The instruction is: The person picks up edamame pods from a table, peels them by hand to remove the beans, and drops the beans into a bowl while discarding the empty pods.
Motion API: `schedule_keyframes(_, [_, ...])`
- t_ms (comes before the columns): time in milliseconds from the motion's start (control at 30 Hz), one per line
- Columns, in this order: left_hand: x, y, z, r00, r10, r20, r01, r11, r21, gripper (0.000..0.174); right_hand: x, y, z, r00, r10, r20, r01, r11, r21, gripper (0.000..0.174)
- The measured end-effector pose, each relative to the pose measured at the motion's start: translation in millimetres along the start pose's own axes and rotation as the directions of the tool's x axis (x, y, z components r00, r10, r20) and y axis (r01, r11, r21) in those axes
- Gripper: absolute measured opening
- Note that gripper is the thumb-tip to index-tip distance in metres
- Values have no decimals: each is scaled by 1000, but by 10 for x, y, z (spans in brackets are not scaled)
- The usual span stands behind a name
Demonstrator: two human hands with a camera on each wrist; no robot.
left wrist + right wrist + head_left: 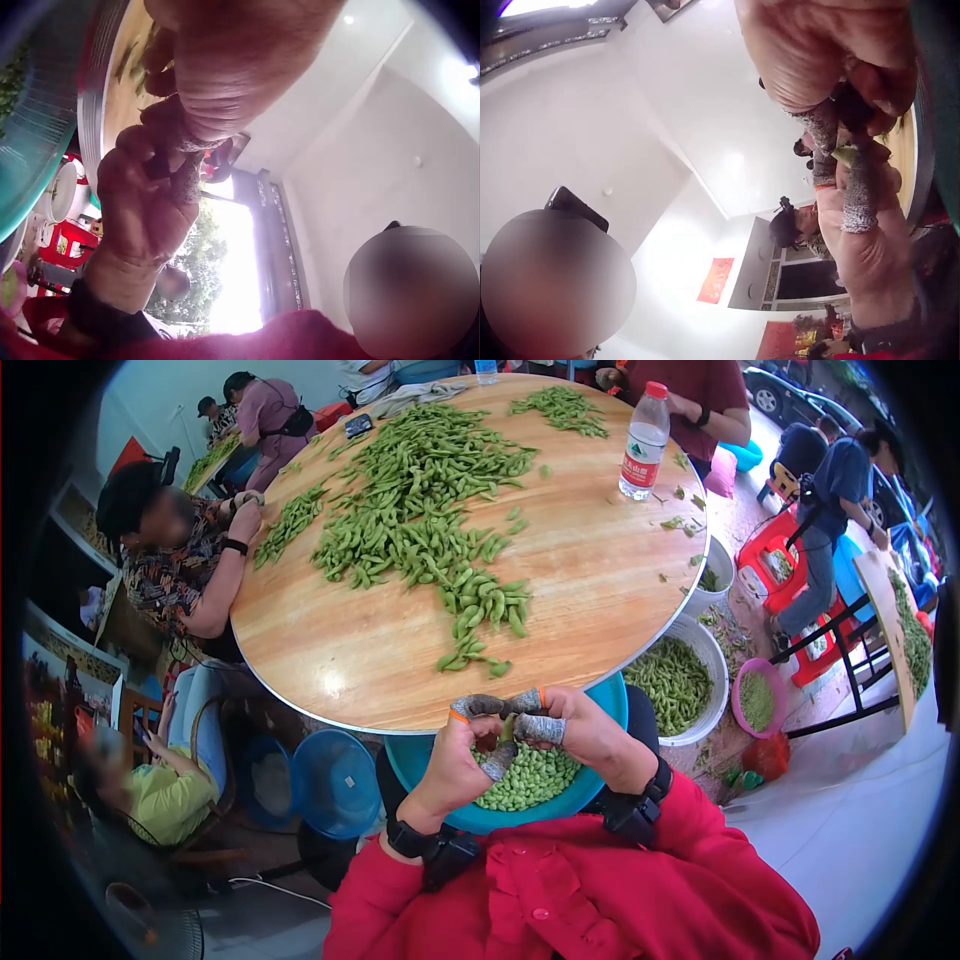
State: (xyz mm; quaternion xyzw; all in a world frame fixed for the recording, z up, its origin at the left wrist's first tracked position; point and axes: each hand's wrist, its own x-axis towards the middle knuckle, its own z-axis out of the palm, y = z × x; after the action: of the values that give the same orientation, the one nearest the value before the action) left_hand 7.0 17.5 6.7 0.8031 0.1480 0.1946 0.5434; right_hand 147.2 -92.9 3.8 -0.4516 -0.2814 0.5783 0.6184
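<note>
In the head view, my left hand (452,760) and right hand (597,738) meet fingertip to fingertip just off the table's near edge. Grey knitted covers (541,729) wrap several fingers and the thumbs. Between them they pinch a green edamame pod (845,155), seen between the covered thumbs in the right wrist view and mostly hidden by the fingers elsewhere. Below the hands, a teal basin (480,821) holds many shelled green soybeans (533,780). The left wrist view shows the right hand (142,217) facing the left, both with curled fingers.
A heap of edamame pods (420,500) covers much of the round wooden table (590,590). A water bottle (644,445) stands at its right. A white basket (712,710) of pods and a pink basin (760,675) sit rightward; blue tubs (338,780) stand leftward. People sit around the table.
</note>
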Motion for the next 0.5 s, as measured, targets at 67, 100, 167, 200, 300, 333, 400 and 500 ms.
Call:
schedule_keyframes(67, [-15, 98, 8, 999, -33, -25, 32, 999, -16, 36, -19, -12, 52, 997, -57, -47, 52, 994, -97, 19])
schedule_keyframes(100, [-25, 86, -1, 1000, -10, -17, 11, 998, 55, 37, -23, -10, 75, 994, -88, -70, 77, 986, -148, 19])
schedule_keyframes(167, [-52, 29, -27, 1000, 29, 0, -28, 980, 199, 39, -22, -6, 125, 987, -140, -83, 120, 970, -209, 17])
schedule_keyframes(200, [-67, 8, -33, 1000, 3, 0, -3, 979, 202, 40, -29, -9, 141, 984, -160, -77, 140, 965, -221, 17])
schedule_keyframes(300, [-116, 4, -24, 998, -62, -6, 63, 992, 110, 40, -50, 30, 154, 981, -174, -88, 152, 966, -209, 14])
schedule_keyframes(333, [-124, 37, -19, 997, -75, -19, 75, 997, 16, 39, -49, 36, 151, 981, -171, -93, 150, 968, -200, 14])
schedule_keyframes(400, [-166, 27, -22, 993, -113, 31, 117, 978, -174, 36, -83, 28, 163, 985, -152, -77, 140, 981, -138, 13])
schedule_keyframes(500, [-182, -45, -29, 965, -149, 217, 226, 891, -394, 28, -126, 30, 162, 985, -159, -61, 153, 983, -101, 13])
